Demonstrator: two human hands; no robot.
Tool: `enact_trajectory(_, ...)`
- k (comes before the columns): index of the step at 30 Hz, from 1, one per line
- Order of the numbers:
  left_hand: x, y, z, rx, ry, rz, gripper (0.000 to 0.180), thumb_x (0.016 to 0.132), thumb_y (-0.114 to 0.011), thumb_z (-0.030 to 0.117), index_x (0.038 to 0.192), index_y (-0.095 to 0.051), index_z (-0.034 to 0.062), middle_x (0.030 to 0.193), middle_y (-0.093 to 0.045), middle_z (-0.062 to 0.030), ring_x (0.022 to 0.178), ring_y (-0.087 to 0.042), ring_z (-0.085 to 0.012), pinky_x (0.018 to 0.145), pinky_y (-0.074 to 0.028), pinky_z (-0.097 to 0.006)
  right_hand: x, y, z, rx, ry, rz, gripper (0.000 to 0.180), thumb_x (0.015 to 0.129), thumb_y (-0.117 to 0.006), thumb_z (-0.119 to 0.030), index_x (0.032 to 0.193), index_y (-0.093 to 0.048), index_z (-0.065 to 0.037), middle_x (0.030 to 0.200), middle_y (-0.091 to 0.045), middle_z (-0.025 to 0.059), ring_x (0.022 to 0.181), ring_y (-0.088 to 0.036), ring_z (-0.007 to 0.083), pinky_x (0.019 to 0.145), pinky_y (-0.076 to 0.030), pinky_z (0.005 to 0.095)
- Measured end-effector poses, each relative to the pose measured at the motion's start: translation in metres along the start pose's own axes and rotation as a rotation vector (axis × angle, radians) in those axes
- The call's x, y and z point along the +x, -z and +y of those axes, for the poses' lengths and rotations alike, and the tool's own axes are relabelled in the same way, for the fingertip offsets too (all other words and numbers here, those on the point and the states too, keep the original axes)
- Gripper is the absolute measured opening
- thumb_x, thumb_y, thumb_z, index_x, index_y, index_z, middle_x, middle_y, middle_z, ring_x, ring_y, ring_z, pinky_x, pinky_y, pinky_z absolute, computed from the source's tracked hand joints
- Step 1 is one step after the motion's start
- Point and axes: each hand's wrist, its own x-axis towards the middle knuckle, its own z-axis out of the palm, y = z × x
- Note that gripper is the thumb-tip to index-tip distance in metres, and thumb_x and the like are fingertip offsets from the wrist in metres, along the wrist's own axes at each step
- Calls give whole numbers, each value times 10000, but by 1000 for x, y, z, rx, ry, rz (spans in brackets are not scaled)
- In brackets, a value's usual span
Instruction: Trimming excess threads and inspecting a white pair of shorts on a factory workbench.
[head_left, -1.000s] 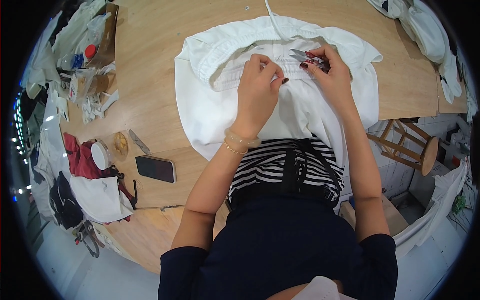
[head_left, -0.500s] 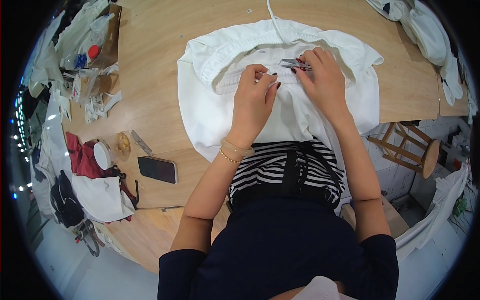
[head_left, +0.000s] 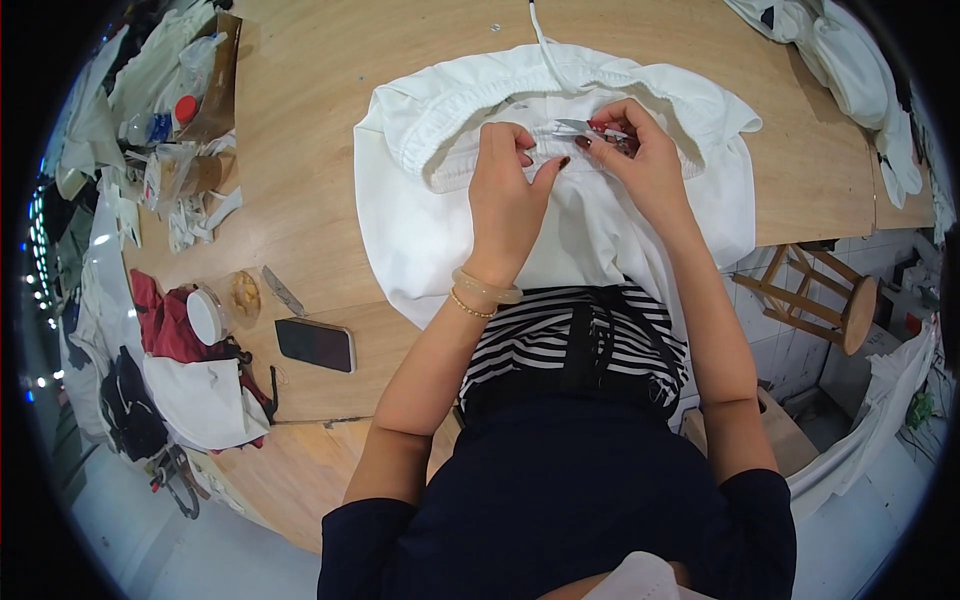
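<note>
A white garment (head_left: 410, 235) with a gathered elastic waistband (head_left: 455, 172) lies on the table in front of me, its waist opening spread. From its far edge runs a white drawstring (head_left: 543, 42). My left hand (head_left: 508, 190) rests at the near waistband, fingers curled on the fabric and thumb stretched toward the right; its grip is partly hidden. In my right hand (head_left: 643, 160) are small thread snips (head_left: 574, 127) with red on the handle, their blades pointing left above the waistband. The right fingers wrap round the handle.
On the left lie a phone (head_left: 315, 344), a knife-like blade (head_left: 283, 291), a round white-lidded tub (head_left: 207, 315) and red cloth (head_left: 165, 320). A cardboard box (head_left: 222, 85) stands at the far left. White fabric (head_left: 845, 75) hangs at the far right, above a wooden stool (head_left: 855, 315).
My left fingers have shifted slightly left and the thumb now sticks out farther right. The snips have moved a little left and their blades look closer together.
</note>
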Motion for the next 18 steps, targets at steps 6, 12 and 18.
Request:
enact_trajectory(6, 5, -7, 3, -48, -27, 53, 224, 786, -694, 50, 976, -577, 41, 921, -557, -76, 657, -587, -192, 580, -465, -307, 1, 3, -1, -50, 22, -11, 281, 743, -722, -77, 985, -589, -32, 886, -612, 54, 826, -568, 148, 752, -475, 283)
enact_trajectory(12, 8, -15, 2, 9, -55, 168, 110, 797, -673, 49, 893, -620, 54, 866, -588, -48, 644, -614, -171, 567, -469, -294, -3, 3, -9, -172, 70, 7, 276, 748, -720, -101, 979, -591, -22, 885, -615, 78, 823, -588, 182, 743, -477, 291)
enact_trajectory(18, 9, -15, -2, -34, -68, 176, 89, 796, -656, 34, 877, -630, 59, 834, -606, -40, 636, -614, -162, 565, -474, -277, -8, 13, -16, -548, 369, 72, 177, 744, -712, -101, 855, -588, -41, 839, -600, 47, 788, -579, 230, 661, -468, 333)
